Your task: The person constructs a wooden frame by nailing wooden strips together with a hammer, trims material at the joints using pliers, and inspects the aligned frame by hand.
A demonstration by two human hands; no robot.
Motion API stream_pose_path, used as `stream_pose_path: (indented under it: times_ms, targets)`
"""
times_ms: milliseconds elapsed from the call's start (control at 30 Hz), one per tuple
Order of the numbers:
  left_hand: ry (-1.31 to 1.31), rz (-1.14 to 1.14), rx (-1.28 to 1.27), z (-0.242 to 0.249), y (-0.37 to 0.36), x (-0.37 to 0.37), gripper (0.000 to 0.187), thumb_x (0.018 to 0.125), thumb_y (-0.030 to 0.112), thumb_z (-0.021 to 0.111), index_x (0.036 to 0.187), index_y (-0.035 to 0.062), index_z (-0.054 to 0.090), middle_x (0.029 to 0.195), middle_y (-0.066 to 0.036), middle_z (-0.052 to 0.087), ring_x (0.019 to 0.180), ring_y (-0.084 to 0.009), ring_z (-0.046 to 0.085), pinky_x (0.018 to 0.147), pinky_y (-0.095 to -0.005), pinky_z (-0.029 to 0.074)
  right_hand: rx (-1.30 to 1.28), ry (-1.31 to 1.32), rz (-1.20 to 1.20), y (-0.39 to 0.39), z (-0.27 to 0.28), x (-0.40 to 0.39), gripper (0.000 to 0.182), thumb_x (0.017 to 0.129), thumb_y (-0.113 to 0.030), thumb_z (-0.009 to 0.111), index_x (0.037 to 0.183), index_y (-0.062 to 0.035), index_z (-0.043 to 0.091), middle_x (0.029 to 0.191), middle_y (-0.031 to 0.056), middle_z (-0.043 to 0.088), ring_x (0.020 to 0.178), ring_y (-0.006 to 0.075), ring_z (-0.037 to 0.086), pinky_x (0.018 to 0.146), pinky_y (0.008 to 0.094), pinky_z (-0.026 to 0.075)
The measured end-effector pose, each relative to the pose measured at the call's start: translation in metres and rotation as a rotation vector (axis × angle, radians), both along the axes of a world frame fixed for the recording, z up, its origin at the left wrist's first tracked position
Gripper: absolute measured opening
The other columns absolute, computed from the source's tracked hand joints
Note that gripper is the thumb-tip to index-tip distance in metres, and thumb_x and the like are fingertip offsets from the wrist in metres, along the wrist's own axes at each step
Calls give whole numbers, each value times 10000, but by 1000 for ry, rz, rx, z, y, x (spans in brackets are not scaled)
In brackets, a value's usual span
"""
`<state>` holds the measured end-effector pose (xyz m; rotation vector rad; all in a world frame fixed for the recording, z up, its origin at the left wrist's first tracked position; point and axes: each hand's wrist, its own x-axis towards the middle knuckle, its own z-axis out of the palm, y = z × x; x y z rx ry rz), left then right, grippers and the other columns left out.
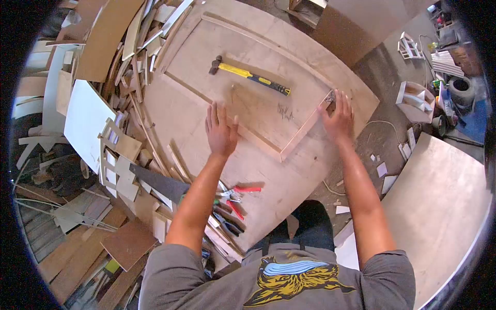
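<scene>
- Wooden frame (268, 111) lies flat on a big plywood sheet (268, 181), centre of frame; its long axis runs upper left to lower right, near corner at bottom centre.
- Left hand (221, 132) rests flat on the frame's lower-left rail, fingers spread and open, gripping nothing.
- Right hand (338, 118) sits on the frame's right corner, fingers bent over the edge; a small dark item shows at the fingertips, can't tell if it's gripped.
- Frame lies straight ahead of and between both hands; each hand is touching its own side.
- Hammer (250, 76) with yellow-black handle lies on the frame's far side, above the left hand, apart from both; left is nearer.
- Red-handled pliers (238, 192) by the left forearm, lower centre.
- Handsaw (157, 182) at the sheet's left edge.
- Offcut pile (119, 103) fills the left of frame; another board (439, 201) lower right; cluttered workshop floor upper right.
</scene>
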<state>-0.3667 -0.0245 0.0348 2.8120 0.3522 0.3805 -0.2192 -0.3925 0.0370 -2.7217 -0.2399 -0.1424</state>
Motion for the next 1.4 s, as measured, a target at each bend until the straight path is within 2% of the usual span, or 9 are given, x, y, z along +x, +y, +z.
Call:
stream_pose_path:
  times_ms: [133,400,567,700,1000,1100,1200,1300,1400]
  targets:
    - [37,129,-145,2,-29,-8,736,1044,523,565,1599,63,410,1696,-266,250,1591,-449,193,1253,-592,212,92,-114,-8,-6,-25,5,779,961,-503,686,1579,-101,433,1618,248,414,1514,417,375,1233,538,312]
    - [40,195,-270,9,-126,-23,775,1018,532,591,1619,83,396,1702,-288,210,1583,-485,175,1241,-632,209,-30,-45,-32,-5,-29,4,775,970,-518,666,1583,-115,418,1640,233,374,1520,413,355,1233,534,309]
    - [205,205,-229,21,-175,-26,762,1017,541,581,1609,90,420,1707,-276,222,1588,-487,163,1241,-640,211,-100,15,13,2,-7,4,796,945,-517,688,1578,-121,413,1624,216,372,1521,401,338,1235,529,305]
    - [229,272,-159,10,-198,-23,758,1019,543,576,1613,102,415,1711,-268,224,1595,-479,151,1248,-637,200,-64,-26,97,-1,-12,6,764,933,-484,699,1551,-124,430,1618,236,355,1531,430,296,1250,571,254]
    - [219,553,-71,5,-269,6,745,1042,537,546,1630,109,389,1712,-268,224,1595,-472,159,1247,-644,193,194,129,184,-14,-20,11,760,896,-522,722,1505,-148,464,1614,244,356,1524,440,297,1228,618,221]
    - [180,685,-44,0,-283,9,737,1048,518,545,1628,90,389,1697,-273,261,1575,-484,212,1245,-630,223,233,171,200,-20,8,26,694,914,-484,716,1474,-149,479,1549,237,427,1456,435,375,1191,608,270]
    - [21,960,-11,-3,-275,5,684,1037,451,594,1580,62,448,1605,-278,398,1493,-492,350,1205,-608,309,200,135,263,-19,9,59,580,940,-424,704,1413,-142,523,1410,211,533,1349,419,462,1114,578,351]
    - [-7,1141,-98,9,-254,-6,602,1006,353,666,1494,31,521,1437,-277,519,1328,-466,502,1095,-551,434,97,219,363,-12,8,108,441,958,-359,699,1317,-127,589,1260,170,608,1232,392,540,1021,539,428]
    - [-52,1144,-175,12,-247,-20,475,976,277,711,1363,19,616,1196,-216,627,1134,-407,595,960,-513,495,63,375,439,-12,19,127,332,967,-317,698,1218,-109,640,1152,138,645,1145,363,597,945,511,480]
